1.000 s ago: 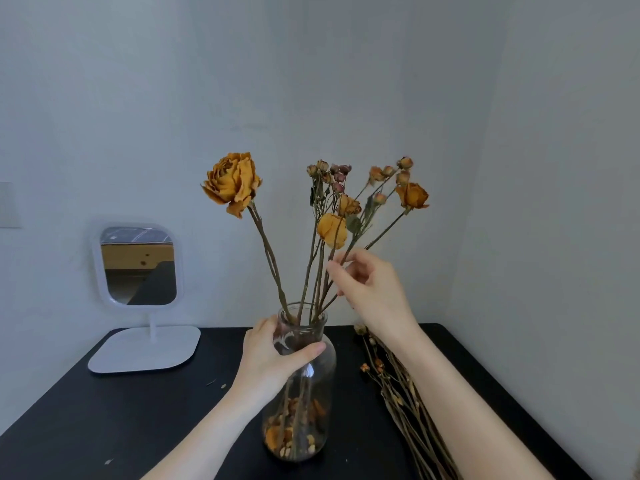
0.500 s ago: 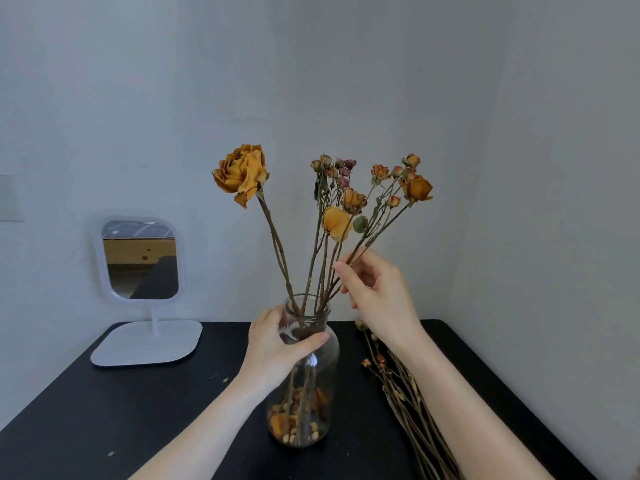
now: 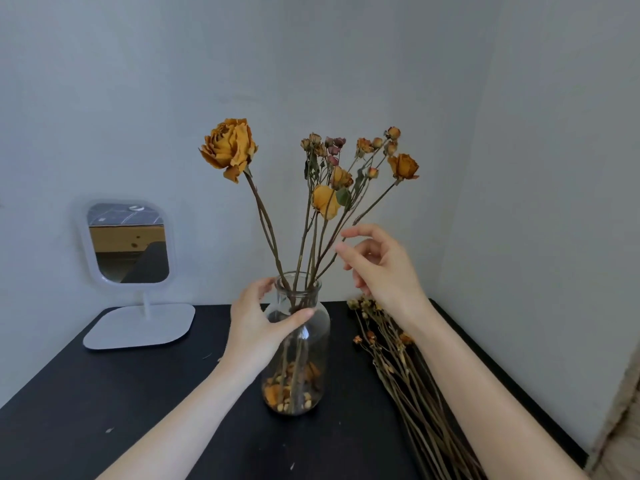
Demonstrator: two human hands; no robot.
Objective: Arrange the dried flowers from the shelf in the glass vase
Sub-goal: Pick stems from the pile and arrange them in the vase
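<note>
A clear glass vase (image 3: 313, 355) stands on the black shelf top (image 3: 104, 410), with petals and small bits at its bottom. Several dried flower stems stand in it: a large orange rose (image 3: 228, 147) leaning left and a cluster of small orange and pink buds (image 3: 360, 161) fanning right. My left hand (image 3: 258, 327) grips the vase at its shoulder and neck. My right hand (image 3: 381, 265) hovers just right of the stems with loosely curled fingers, holding nothing. A bundle of loose dried flowers (image 3: 405, 375) lies on the shelf to the right, partly under my right forearm.
A white-framed standing mirror (image 3: 128, 244) with a flat base sits at the back left. Grey walls close in behind and on the right. Small crumbs dot the dark surface.
My right hand has let go of the stems it was pinching and drawn slightly right. The flowers now stand free in the vase. My left hand keeps its hold.
</note>
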